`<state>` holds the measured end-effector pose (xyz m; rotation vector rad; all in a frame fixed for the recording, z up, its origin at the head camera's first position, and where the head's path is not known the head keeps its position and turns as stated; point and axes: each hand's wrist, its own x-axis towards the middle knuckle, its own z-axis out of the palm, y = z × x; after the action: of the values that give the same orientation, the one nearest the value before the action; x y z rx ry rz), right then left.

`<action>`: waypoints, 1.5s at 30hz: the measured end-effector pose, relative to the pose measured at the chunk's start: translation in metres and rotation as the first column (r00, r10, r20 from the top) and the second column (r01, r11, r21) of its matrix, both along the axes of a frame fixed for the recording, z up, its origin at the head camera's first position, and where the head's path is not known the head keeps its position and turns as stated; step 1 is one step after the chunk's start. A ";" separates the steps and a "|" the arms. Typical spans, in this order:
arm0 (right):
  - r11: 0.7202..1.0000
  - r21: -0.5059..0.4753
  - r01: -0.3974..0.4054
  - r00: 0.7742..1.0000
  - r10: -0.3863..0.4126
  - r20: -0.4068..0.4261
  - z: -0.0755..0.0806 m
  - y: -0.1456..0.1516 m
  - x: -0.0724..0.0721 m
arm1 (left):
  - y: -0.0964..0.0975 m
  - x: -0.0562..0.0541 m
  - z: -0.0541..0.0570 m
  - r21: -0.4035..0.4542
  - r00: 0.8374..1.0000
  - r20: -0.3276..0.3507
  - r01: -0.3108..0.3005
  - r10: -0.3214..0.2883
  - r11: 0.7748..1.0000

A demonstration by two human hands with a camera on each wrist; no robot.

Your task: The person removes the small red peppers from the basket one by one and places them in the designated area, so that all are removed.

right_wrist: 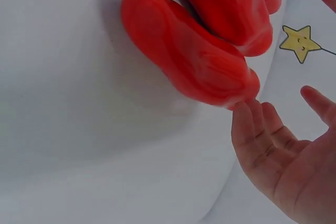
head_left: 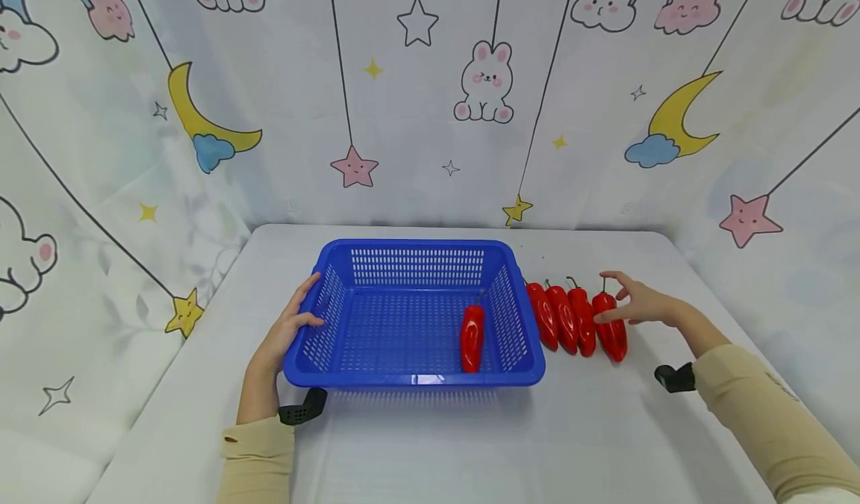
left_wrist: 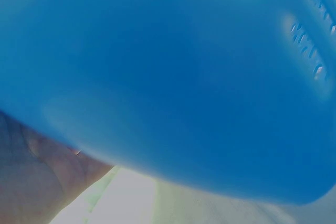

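Note:
A blue plastic basket [head_left: 413,379] with slotted walls sits on the table, and one red chili pepper [head_left: 472,338] lies inside it toward the right. My left hand [head_left: 275,343] holds the basket's left rim, its thumb and a finger showing over the edge; in the left wrist view the blue wall hides most of that hand. To the right of the basket several red chili peppers [head_left: 564,319] lie side by side. My right hand [head_left: 641,302] is over the rightmost chili pepper [right_wrist: 191,53], fingers spread apart, with some fingertips right at its stem end.
The white table [head_left: 430,452] runs back to a white curtain [head_left: 403,101] printed with moons, stars and rabbits. Black wrist cameras [head_left: 674,378] jut out at both sleeves. The basket's right wall stands close beside the row of peppers.

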<state>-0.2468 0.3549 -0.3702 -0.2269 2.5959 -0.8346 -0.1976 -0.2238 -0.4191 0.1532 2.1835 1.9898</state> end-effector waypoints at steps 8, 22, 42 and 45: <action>1.000 -0.002 0.014 0.991 -0.014 -0.134 0.007 -0.005 -0.002 | 0.000 0.000 -0.001 -0.002 1.000 -0.001 0.001 -0.001 1.000; 1.000 0.001 0.029 0.973 -0.028 -0.229 0.025 -0.026 -0.004 | 0.000 0.000 0.000 -0.010 1.000 0.009 -0.005 0.006 1.000; 1.000 -0.015 -0.004 0.965 0.000 -0.261 0.050 -0.069 -0.001 | 0.000 -0.001 -0.002 0.010 1.000 -0.009 0.007 -0.007 1.000; 0.999 -0.028 -0.030 0.963 0.021 -0.267 0.053 -0.078 -0.002 | 0.000 -0.001 -0.003 0.013 1.000 -0.008 0.007 -0.007 1.000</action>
<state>-0.2487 0.2766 -0.3170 -0.4072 2.8224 -0.8903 -0.1989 -0.2240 -0.4217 0.1709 2.1720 2.0040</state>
